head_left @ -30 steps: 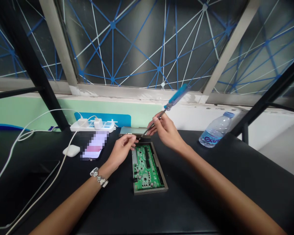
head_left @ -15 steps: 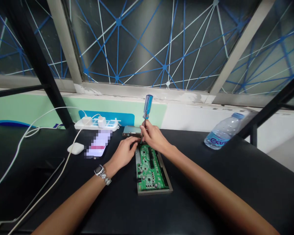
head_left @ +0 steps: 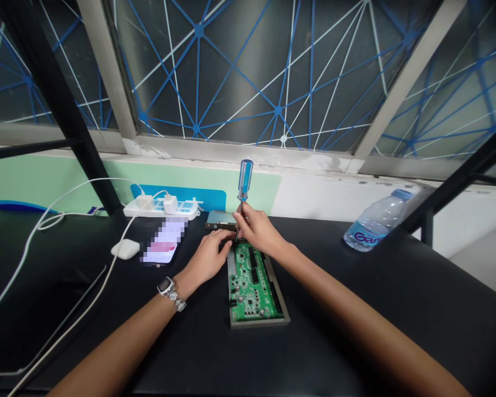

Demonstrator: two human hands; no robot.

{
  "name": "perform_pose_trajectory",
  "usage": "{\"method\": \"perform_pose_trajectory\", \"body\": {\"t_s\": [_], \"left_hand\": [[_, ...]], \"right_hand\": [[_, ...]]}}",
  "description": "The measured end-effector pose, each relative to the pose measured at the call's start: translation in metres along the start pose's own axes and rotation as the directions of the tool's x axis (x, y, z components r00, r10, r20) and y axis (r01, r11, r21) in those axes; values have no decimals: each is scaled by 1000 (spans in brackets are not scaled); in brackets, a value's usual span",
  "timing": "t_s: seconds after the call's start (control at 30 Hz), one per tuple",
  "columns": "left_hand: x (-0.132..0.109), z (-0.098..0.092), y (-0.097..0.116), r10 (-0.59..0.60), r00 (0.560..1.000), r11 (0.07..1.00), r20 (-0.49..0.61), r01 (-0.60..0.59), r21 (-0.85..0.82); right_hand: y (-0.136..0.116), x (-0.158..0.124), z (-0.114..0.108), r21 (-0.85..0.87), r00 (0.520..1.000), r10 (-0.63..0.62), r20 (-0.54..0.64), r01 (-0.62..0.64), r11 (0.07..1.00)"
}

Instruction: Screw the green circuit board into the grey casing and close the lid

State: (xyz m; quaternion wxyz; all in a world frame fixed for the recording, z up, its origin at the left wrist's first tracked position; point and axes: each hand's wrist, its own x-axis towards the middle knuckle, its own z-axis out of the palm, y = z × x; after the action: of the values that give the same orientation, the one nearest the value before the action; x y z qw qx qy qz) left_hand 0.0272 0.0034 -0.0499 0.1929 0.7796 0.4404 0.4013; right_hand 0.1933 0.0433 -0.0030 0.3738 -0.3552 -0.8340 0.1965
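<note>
A green circuit board (head_left: 253, 288) lies in a shallow grey metal case (head_left: 285, 312) on the black table. My right hand (head_left: 259, 231) is closed around the shaft of a blue-handled screwdriver (head_left: 243, 180), which stands upright with its tip at the board's far left corner. My left hand (head_left: 209, 257) rests at that same corner with fingers curled beside the tip; what it pinches, if anything, is hidden. A watch sits on my left wrist.
A grey flat part (head_left: 221, 220) lies just beyond the case. To the left are a phone (head_left: 162, 248), a white earbud case (head_left: 125, 248), a white power strip (head_left: 161, 208) and white cables. A water bottle (head_left: 374, 223) lies at the right. Windows rise behind.
The screwdriver has swung from a slant to upright, and its tip has come down onto the board's far left corner. My left hand has moved in beside the tip.
</note>
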Motion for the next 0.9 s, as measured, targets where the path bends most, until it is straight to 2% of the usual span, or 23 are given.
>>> {"method": "perform_pose_trajectory", "body": {"t_s": [0.4,0.57,0.9], "left_hand": [[4,9,-6,-19,998,991,-54,12,-130],[11,14,-3,-54,995,975,-84,35,-219],[16,18,-9,-55,990,967,-129,21,-256]], "right_hand": [[-1,4,-10,95,990,30,137,-44,994],[-2,4,-10,82,992,55,116,-65,995],[-3,4,-6,36,994,86,73,-89,995]]}}
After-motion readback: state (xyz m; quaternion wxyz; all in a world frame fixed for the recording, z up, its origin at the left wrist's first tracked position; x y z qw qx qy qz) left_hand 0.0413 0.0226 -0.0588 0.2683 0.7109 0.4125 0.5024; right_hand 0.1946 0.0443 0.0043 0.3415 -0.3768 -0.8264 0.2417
